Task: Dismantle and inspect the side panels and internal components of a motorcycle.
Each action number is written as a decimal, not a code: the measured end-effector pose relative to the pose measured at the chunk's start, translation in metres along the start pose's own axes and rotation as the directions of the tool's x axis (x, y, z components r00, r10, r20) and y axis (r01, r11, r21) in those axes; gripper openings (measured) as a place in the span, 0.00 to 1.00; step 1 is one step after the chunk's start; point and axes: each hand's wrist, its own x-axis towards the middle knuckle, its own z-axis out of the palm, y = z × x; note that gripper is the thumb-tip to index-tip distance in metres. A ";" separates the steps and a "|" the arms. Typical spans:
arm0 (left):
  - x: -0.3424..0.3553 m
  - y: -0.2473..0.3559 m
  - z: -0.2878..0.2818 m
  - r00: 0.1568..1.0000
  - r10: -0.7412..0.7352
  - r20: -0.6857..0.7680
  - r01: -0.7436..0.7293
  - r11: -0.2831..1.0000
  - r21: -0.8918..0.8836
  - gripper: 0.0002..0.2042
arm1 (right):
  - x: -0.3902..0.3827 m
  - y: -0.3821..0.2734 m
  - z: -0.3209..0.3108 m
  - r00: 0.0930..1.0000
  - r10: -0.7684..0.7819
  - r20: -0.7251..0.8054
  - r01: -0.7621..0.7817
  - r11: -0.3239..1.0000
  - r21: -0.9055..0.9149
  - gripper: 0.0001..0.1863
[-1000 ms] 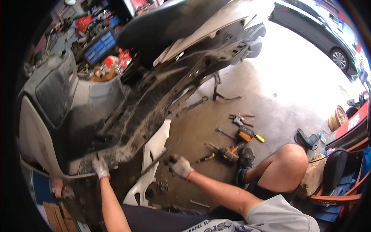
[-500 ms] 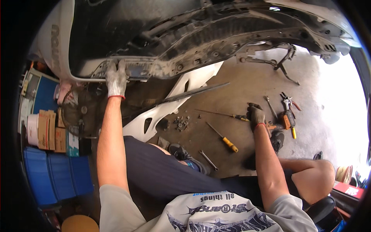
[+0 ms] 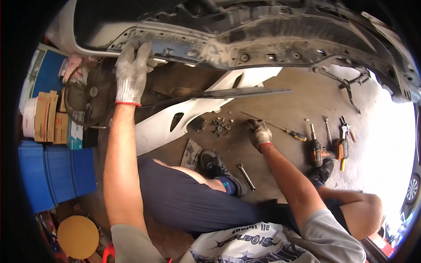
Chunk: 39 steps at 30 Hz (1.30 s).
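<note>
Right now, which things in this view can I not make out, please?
In the head view:
Right hand: its curled grip hides whether it holds anything.
Left hand: the hand itself hides what lies beneath its palm.
Small loose parts: too small to tell each kind.
Scooter body: cut off by the upper edge.
Car: mostly cut off at the right.

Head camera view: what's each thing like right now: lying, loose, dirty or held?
Dusty black scooter body: dirty.
Left hand in grey-white glove: fingers on the scooter body.
Right hand in stained grey-white glove: fingers curled, grip unclear.
Long white plastic panel: lying down.
Small dark metal parts: loose, clustered.
Nearest silver metal wrench: lying down.
Yellow-and-black-handled screwdriver: lying down.
</note>
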 end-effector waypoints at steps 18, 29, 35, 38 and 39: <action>-0.027 0.037 0.048 0.811 0.135 0.569 -0.294 0.935 0.197 0.11 | -0.026 -0.064 -0.066 0.940 -0.294 0.173 -0.288 -0.411 0.865 0.10; -0.107 0.109 0.100 0.574 -0.025 0.818 -0.298 0.925 0.237 0.14 | -0.098 -0.086 -0.173 0.933 -0.330 -0.143 -0.001 -0.402 0.916 0.11; -0.119 0.112 0.105 0.613 -0.025 0.790 -0.292 0.922 0.255 0.12 | -0.111 -0.093 -0.188 0.983 -0.136 -0.121 0.112 -0.076 0.991 0.11; -0.123 0.110 0.106 0.613 0.026 0.790 -0.329 0.917 0.225 0.12 | -0.114 -0.094 -0.192 0.984 -0.114 -0.138 0.141 0.014 0.990 0.10; -0.123 0.109 0.105 0.611 0.016 0.791 -0.308 0.926 0.219 0.12 | -0.115 -0.095 -0.192 0.989 -0.061 -0.134 0.138 0.067 0.988 0.10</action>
